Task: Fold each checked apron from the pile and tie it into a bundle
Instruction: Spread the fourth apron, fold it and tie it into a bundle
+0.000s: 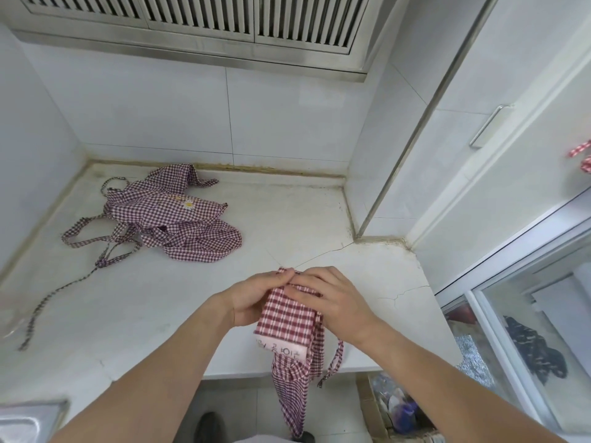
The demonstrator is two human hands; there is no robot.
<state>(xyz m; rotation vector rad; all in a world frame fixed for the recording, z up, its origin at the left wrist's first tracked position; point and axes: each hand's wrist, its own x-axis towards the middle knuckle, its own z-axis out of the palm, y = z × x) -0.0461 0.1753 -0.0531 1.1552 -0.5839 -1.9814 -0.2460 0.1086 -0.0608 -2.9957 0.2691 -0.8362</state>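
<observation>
Head view: both hands on the folded apron

I see the left hand (252, 297) and right hand (332, 300) gripping the folded apron (286, 318) at 6 o'clock (straps dangling off the counter (128, 314)); the apron pile (169, 215) lies at 10 o'clock.

Person, head-camera view | both forearms bare to the frame edge, no sleeves in sight | hands: left (256, 297), right (332, 302), ungloved | no rings, watch or bracelets visible
</observation>
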